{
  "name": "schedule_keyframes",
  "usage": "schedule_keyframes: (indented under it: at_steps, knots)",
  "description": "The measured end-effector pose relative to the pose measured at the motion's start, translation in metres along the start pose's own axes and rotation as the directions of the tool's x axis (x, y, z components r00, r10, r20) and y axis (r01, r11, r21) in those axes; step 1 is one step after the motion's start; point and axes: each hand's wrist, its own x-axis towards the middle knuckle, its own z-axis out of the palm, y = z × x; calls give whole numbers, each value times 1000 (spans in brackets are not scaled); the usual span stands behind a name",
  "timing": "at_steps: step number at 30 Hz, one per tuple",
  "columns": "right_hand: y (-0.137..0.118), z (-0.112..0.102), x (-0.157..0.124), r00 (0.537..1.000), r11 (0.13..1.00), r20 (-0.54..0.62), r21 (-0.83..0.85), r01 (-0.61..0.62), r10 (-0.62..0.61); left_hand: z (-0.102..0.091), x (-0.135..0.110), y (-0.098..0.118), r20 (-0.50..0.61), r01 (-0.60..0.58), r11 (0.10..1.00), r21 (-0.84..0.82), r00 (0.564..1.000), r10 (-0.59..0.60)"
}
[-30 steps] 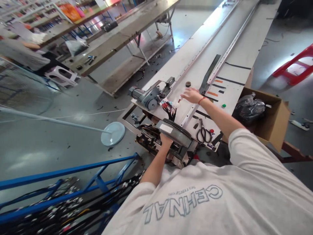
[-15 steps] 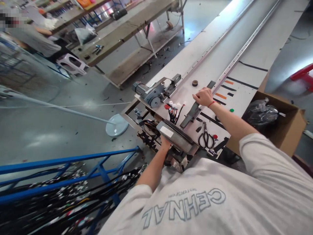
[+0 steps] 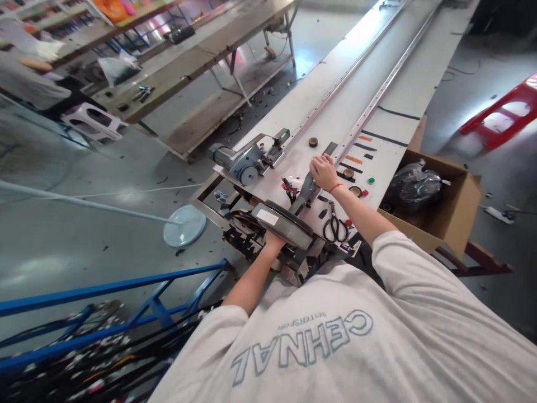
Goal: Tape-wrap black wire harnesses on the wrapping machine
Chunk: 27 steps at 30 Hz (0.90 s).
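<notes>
My left hand grips the near edge of a grey wheel motor standing at the near end of the long white bench. My right hand is closed on a dark flat metal bar that lies slanted along the bench rail, its lower end close to the motor. A bundle of coloured wire connectors lies between the motor and the bar. Black scissors rest on the bench just right of my right forearm.
A grey clamp fixture sits at the bench's left edge, a small tape roll beyond it. An open cardboard box with a black bag stands to the right. Blue rack with cable bundles lower left, another person far left.
My right hand went from lying flat on the bench to gripping the dark metal bar and drew it nearer, toward the motor. My left hand has stayed on the motor.
</notes>
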Motion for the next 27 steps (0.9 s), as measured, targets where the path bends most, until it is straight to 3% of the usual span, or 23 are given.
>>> schedule_keyframes:
  at_steps: [2, 4, 6, 8, 10, 13, 16, 18, 20, 22, 24, 26, 27]
  knots:
    - [14, -7, -33, 1000, 999, 2, -22, -24, 24, -6, -15, -7, -45, 33, 998, 55, 999, -31]
    - [42, -14, -66, 972, 969, 31, -92, -229, 232, -11, -39, -24, -146, 89, 995, 54, 986, -80]
    - [77, -22, -93, 851, 845, 56, -165, -508, 523, -12, -71, -50, -207, 123, 990, -72, 969, -135]
    - [106, -29, -111, 693, 703, 132, -215, -678, 709, -6, -104, -78, -143, 213, 954, -211, 959, -246]
    - [122, -32, -119, 588, 634, 238, -245, -734, 773, 8, -132, -101, 3, 353, 909, -224, 932, -361]
    - [125, -33, -119, 530, 599, 289, -278, -751, 797, 33, -158, -117, 178, 487, 862, -137, 869, -463]
    - [119, -33, -113, 513, 581, 275, -321, -748, 813, 37, -161, -124, 215, 507, 858, -90, 851, -480]
    - [116, -35, -110, 491, 567, 287, -344, -749, 823, 14, -157, -133, 194, 516, 854, -66, 846, -497]
    - [115, -37, -109, 469, 552, 297, -355, -754, 832, -28, -154, -148, 119, 532, 847, -12, 842, -527]
    - [116, -38, -109, 460, 543, 294, -361, -758, 838, -81, -159, -164, -75, 556, 813, 172, 831, -552]
    - [116, -38, -108, 453, 530, 281, -367, -764, 846, -127, -173, -176, -314, 545, 785, 294, 831, -459]
    - [115, -37, -109, 443, 520, 276, -366, -772, 853, -153, -196, -184, -471, 558, 761, 331, 797, -379]
    - [116, -37, -109, 440, 517, 277, -363, -775, 854, -158, -210, -185, -506, 584, 741, 332, 773, -382]
